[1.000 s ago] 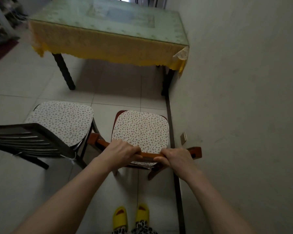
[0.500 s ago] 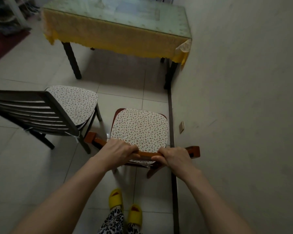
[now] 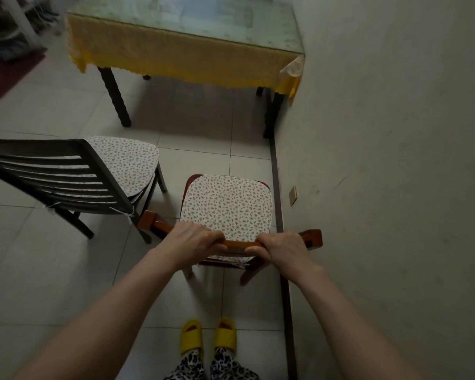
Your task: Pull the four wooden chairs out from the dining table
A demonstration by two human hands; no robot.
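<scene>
A reddish-brown wooden chair (image 3: pixel 226 207) with a patterned seat cushion stands on the tiled floor close to the wall, well away from the dining table (image 3: pixel 187 42), which wears a yellow cloth under a glass top. My left hand (image 3: pixel 192 239) and my right hand (image 3: pixel 281 246) both grip the chair's top rail, the left near its left end, the right near its right end. To the left stands a dark slatted chair (image 3: pixel 77 176) with the same kind of cushion, also apart from the table.
A grey wall (image 3: pixel 395 160) runs along the right with a dark skirting strip (image 3: pixel 279 204) at floor level. My feet in yellow slippers (image 3: pixel 207 338) stand just behind the chair. A dark red rug (image 3: pixel 3 69) and shelving lie far left.
The reddish chair and I have moved back from the table; the gap to it has grown. The dark chair now sits farther ahead on the left. Both hands keep their grip.
</scene>
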